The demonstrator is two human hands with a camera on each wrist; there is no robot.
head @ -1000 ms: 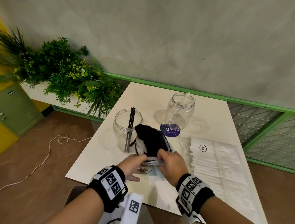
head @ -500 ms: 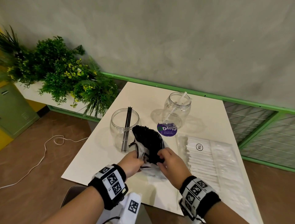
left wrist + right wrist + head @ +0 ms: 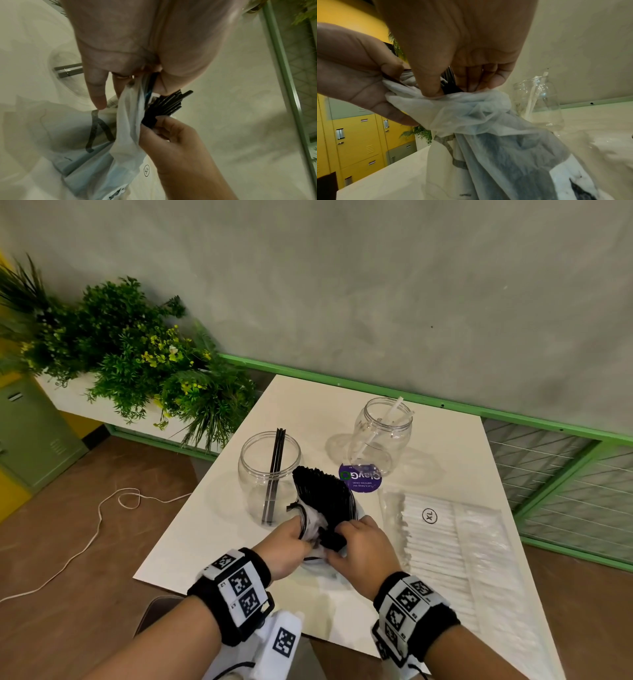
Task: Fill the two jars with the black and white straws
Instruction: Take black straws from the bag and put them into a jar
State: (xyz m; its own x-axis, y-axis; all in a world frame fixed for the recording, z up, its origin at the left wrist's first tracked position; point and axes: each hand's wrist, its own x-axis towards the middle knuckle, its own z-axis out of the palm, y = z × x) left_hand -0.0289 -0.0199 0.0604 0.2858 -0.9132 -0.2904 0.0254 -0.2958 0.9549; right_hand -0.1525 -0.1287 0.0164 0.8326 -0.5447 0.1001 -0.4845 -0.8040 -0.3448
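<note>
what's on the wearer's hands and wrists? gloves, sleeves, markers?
Left hand and right hand are bare, no gloves or sleeves. Each wrist carries a black band with white square-code marker tiles; a white marked unit hangs under the left one.

White table (image 3: pixel 448 460) with jars (image 3: pixel 269 474), straw packs (image 3: pixel 445 546)

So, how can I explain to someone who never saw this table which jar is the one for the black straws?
On the white table, two clear jars stand beyond the hands. Take the left jar, nearer the green plants and just left of the bag of black straws. It holds a few thin black straws; the right jar holds one white straw.
</note>
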